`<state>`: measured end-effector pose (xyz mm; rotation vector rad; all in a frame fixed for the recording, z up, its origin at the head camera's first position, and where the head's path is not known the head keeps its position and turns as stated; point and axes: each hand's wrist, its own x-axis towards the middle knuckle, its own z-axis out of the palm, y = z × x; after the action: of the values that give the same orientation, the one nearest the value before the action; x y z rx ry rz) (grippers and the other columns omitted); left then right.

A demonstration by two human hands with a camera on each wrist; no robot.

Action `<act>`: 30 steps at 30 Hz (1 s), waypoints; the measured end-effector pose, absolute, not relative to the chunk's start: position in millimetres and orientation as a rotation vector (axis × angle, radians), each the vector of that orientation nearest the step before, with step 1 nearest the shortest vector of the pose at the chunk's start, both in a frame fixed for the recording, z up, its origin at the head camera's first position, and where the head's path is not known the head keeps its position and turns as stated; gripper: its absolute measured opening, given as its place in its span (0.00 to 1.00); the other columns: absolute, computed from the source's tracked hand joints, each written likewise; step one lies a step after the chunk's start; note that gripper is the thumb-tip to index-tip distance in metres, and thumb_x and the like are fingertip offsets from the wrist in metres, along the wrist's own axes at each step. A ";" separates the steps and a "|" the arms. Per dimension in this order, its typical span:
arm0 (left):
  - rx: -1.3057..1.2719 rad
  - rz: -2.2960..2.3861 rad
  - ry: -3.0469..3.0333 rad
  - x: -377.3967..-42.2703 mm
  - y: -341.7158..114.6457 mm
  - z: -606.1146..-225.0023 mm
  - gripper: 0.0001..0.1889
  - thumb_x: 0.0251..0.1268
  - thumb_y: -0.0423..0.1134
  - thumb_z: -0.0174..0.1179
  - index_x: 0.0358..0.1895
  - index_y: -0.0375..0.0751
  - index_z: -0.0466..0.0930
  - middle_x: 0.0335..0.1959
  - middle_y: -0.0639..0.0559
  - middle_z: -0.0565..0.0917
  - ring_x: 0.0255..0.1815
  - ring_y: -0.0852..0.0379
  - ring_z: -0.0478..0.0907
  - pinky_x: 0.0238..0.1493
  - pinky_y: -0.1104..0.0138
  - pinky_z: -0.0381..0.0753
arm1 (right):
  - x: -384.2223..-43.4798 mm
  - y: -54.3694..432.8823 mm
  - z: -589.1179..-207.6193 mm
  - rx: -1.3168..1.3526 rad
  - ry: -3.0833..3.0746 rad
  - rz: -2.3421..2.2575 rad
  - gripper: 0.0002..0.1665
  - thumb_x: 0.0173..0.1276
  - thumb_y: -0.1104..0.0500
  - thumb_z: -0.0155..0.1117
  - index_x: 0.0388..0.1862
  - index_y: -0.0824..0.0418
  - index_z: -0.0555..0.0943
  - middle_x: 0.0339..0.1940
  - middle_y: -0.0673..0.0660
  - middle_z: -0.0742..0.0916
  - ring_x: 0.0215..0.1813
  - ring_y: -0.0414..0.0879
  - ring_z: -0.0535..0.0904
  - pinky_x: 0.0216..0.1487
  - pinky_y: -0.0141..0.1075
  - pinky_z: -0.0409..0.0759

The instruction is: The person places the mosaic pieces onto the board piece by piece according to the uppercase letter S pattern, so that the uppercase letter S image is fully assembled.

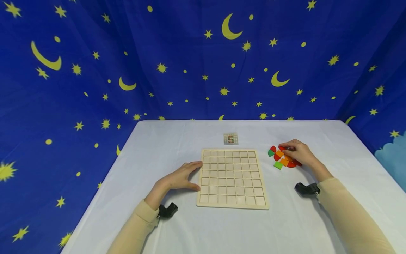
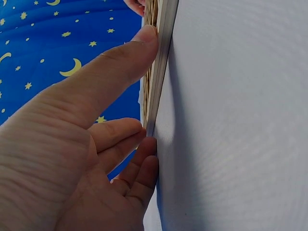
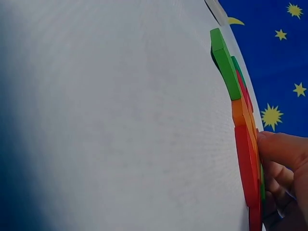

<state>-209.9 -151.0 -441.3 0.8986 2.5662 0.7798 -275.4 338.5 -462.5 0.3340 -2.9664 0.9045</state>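
A pale wooden grid board lies flat on the white table, its square cells bare. Against its left edge rests my left hand, thumb and fingers spread apart. In the left wrist view the thumb touches the board's side. My right hand is over a small heap of flat coloured pieces, some red, orange and green. Its index finger and thumb are at a red piece at the heap's far side; whether they pinch it I cannot tell. The right wrist view has the thumb against the heap's top.
Beyond the board lies a small card with a printed grid and a coloured pattern. A light green piece is at the heap's near edge. Black wrist cameras hang below both sleeves. A blue star-patterned curtain surrounds the table.
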 end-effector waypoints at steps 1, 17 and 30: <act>0.900 0.776 2.569 -209.8 -150.9 -441.0 0.51 0.49 0.54 0.71 0.72 0.35 0.55 0.72 0.44 0.58 0.71 0.44 0.53 0.68 0.53 0.55 | -275.3 338.6 -462.7 0.332 -2.962 0.903 0.18 0.66 0.64 0.61 0.54 0.68 0.80 0.43 0.63 0.77 0.39 0.54 0.68 0.40 0.45 0.70; 0.906 0.751 2.582 -208.9 -150.4 -439.7 0.51 0.49 0.53 0.71 0.72 0.34 0.55 0.72 0.43 0.58 0.71 0.43 0.54 0.69 0.54 0.55 | -292.3 361.8 -466.5 0.032 -2.731 1.073 0.33 0.63 0.35 0.58 0.54 0.59 0.80 0.46 0.60 0.84 0.44 0.50 0.78 0.34 0.25 0.76; 0.918 0.738 2.585 -209.2 -150.4 -439.3 0.51 0.49 0.53 0.71 0.72 0.33 0.54 0.72 0.42 0.58 0.70 0.43 0.54 0.68 0.54 0.55 | -265.2 301.9 -418.2 0.019 -2.696 1.257 0.31 0.59 0.38 0.65 0.52 0.59 0.81 0.43 0.55 0.86 0.42 0.43 0.80 0.41 0.35 0.81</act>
<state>-209.2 -150.4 -439.3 0.9179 2.5845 0.7379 -265.2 301.9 -418.2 0.0187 -2.6963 1.2567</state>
